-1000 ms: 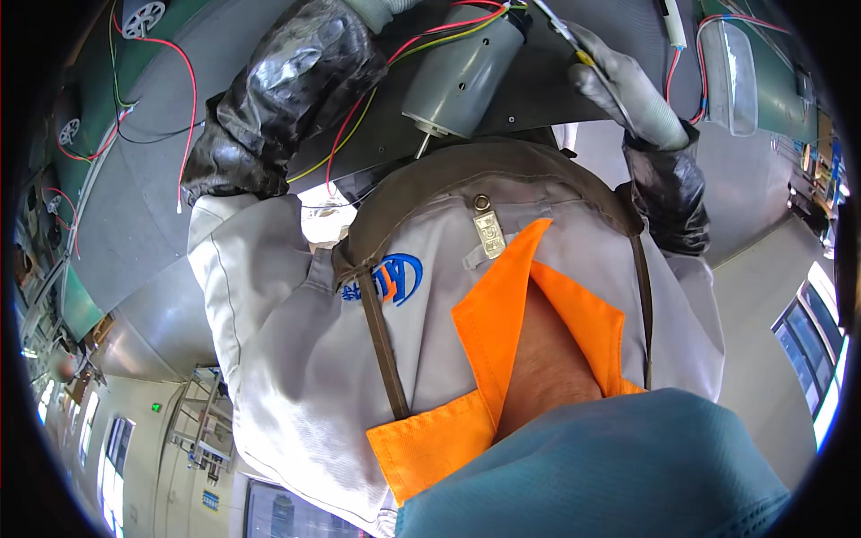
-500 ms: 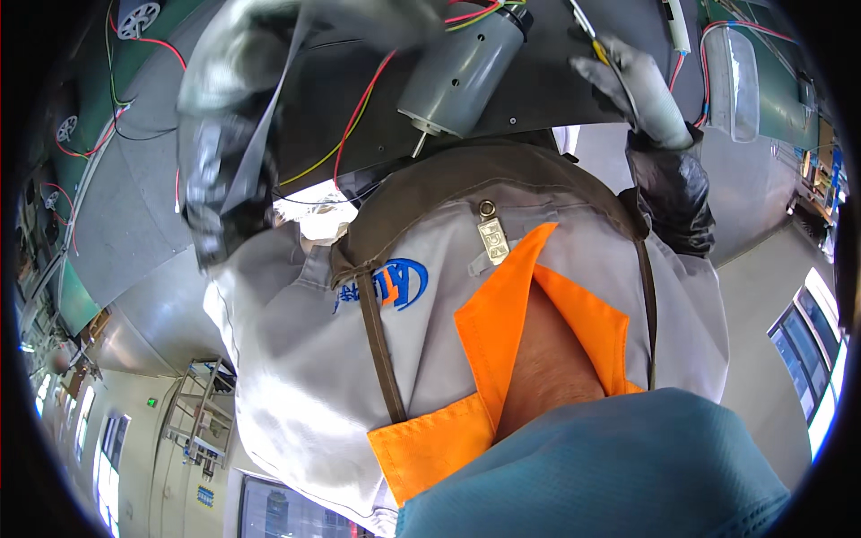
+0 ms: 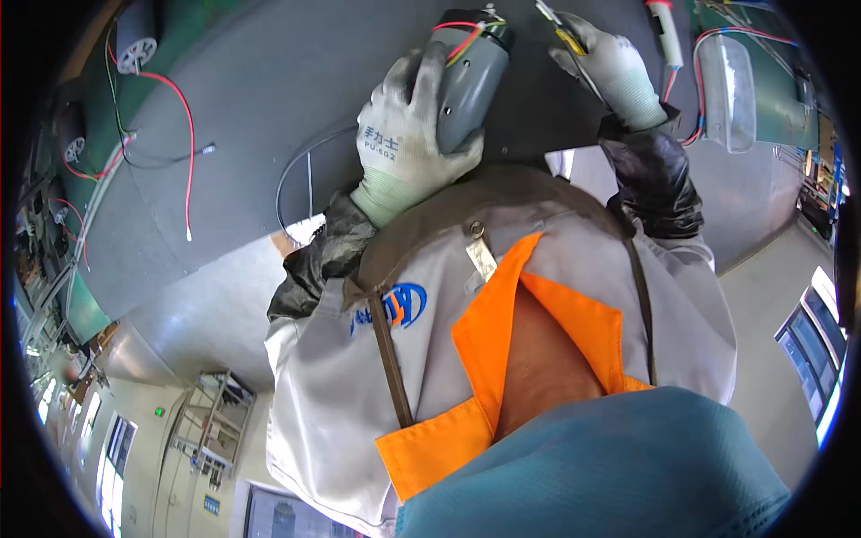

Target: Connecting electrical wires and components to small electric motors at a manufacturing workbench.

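A grey cylindrical motor [image 3: 473, 90] with a black end cap lies near the front edge of the dark work surface. My left hand [image 3: 399, 134], in a white glove, is wrapped around its left side. Red and yellow-green wires [image 3: 462, 43] bend over the motor's capped end, close to the left fingertips. To the right, my gloved right hand [image 3: 614, 67] is closed on a slim metal hand tool with a yellow part [image 3: 569, 40]. Its exact kind is unclear. The tool's upper end points away from me, apart from the motor.
More motors [image 3: 136, 40] with loose red and black wires stand at the far left. A black cable [image 3: 291, 170] loops left of my left hand. At the right are a white tube-shaped tool [image 3: 665, 36] and a clear plastic box [image 3: 728, 94].
My left hand has come from the upper left onto the motor. The motor has shifted slightly, and its wires no longer trail down its left side. My right hand keeps the tool.
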`<state>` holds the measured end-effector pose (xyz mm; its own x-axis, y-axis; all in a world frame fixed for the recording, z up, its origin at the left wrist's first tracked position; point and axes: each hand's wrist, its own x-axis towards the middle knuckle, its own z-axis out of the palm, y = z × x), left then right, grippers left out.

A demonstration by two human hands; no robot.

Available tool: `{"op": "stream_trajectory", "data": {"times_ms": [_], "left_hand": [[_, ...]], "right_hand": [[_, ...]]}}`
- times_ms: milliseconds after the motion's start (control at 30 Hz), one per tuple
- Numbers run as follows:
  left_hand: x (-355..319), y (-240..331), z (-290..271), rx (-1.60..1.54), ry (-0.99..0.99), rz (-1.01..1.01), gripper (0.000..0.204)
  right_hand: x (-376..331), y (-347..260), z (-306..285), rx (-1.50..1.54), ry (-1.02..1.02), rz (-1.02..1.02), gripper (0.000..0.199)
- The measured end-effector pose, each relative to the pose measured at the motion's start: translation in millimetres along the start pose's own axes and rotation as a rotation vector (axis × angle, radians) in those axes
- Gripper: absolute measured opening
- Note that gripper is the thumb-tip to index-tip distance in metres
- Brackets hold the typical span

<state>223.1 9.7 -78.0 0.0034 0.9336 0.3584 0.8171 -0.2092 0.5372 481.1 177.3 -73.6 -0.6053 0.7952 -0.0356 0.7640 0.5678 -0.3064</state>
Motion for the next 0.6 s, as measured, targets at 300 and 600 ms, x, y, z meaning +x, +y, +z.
{"op": "stream_trajectory", "data": {"times_ms": [300, 600], "left_hand": [[286.0, -118.0, 70.7, -0.257, 0.157, -0.466, 0.099], [136.0, -74.0, -16.7, -1.312, -0.077, -0.755, 0.046]], "right_hand": [[-12.5, 49.8, -29.3, -0.084, 0.287, 0.333, 0.047], [-0.6, 150.3, -94.3, 1.183, 0.848, 0.424, 0.061]]}}
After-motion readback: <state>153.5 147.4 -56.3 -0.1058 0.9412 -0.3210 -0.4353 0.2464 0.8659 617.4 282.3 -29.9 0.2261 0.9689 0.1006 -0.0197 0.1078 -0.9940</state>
